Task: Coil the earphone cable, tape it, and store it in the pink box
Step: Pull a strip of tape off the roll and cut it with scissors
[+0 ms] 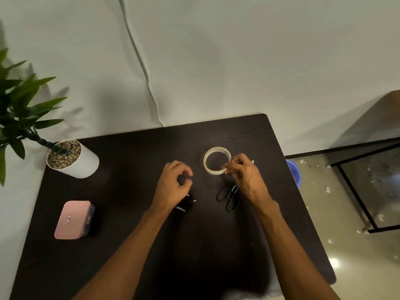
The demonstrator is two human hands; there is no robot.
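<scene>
A roll of pale tape (217, 160) lies flat on the dark table (129, 234). My right hand (242, 172) pinches the roll's near right edge with its fingertips. My left hand (174, 184) hovers just left of the roll, fingers curled, and I cannot see anything in it. The coiled black earphone cable (187, 203) lies on the table under my left wrist, partly hidden and hard to make out against the dark top. The pink box (72, 219) sits shut at the table's left side, well away from both hands.
Black scissors (228, 197) lie below the tape, under my right wrist. A white pot with pebbles and a green plant (72, 159) stands at the back left. A blue bucket (294, 172) and a glass-topped black frame (368, 185) stand on the floor to the right.
</scene>
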